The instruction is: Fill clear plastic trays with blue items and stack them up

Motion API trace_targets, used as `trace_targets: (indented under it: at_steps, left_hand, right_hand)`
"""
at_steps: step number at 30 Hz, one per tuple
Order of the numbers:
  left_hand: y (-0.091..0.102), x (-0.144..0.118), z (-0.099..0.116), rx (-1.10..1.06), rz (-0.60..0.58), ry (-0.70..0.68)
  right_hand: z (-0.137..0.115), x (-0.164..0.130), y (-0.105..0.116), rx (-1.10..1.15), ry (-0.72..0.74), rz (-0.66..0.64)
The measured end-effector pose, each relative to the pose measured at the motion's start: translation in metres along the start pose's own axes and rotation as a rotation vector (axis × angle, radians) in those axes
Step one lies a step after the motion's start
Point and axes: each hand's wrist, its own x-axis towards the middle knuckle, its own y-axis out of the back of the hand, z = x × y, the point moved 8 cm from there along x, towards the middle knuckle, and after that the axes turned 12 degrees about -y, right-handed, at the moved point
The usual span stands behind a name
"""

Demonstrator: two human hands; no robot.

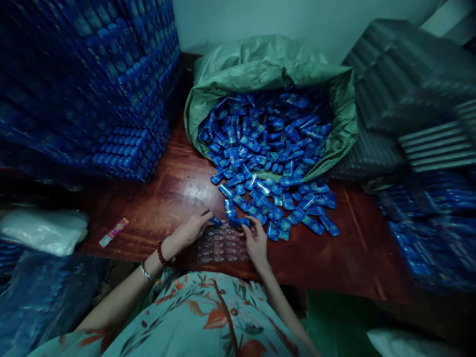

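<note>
Head view: left hand [191, 229] pinching a small blue piece [215, 221] at the far edge of the clear blister tray [222, 244] on the table [163, 198]. Right hand [256, 239] closed on another blue piece [240, 222], apparently. Loading step in hand; next, seating each piece squarely in a pocket. Green sack [267, 64] spilling stock beyond.

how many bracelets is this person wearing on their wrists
2, both on the left wrist: a red beaded bracelet nearest the left hand, and a silver bangle just behind it. The right wrist looks bare.
</note>
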Motion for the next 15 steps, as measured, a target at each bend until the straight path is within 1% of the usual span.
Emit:
trace_targets:
  at_steps: [2, 3, 5, 6, 8, 11, 15]
  left_hand:
    - [0.000, -0.001, 0.001, 0.007, 0.007, 0.003]
    - [0.000, -0.002, 0.001, 0.010, 0.010, 0.007]
    - [0.000, -0.004, 0.000, 0.029, 0.009, 0.018]
    - [-0.001, -0.006, 0.000, 0.048, 0.001, 0.021]
    - [-0.002, -0.008, 0.001, 0.101, -0.023, 0.021]
    - [-0.001, -0.012, 0.005, 0.185, -0.061, 0.003]
    - [0.001, -0.016, 0.013, 0.240, -0.087, -0.039]
  right_hand:
    - [-0.012, -0.002, -0.001, -0.140, 0.139, 0.016]
    - [-0.019, -0.005, -0.005, -0.212, 0.216, -0.013]
    - [-0.026, -0.012, -0.018, -0.343, 0.343, -0.126]
    - [-0.027, -0.015, -0.024, -0.402, 0.383, -0.177]
    - [-0.027, -0.021, -0.032, -0.526, 0.428, -0.220]
    - [-0.028, -0.029, -0.042, -0.745, 0.472, -0.217]
    - [-0.037, -0.040, -0.058, -1.072, 0.507, -0.263]
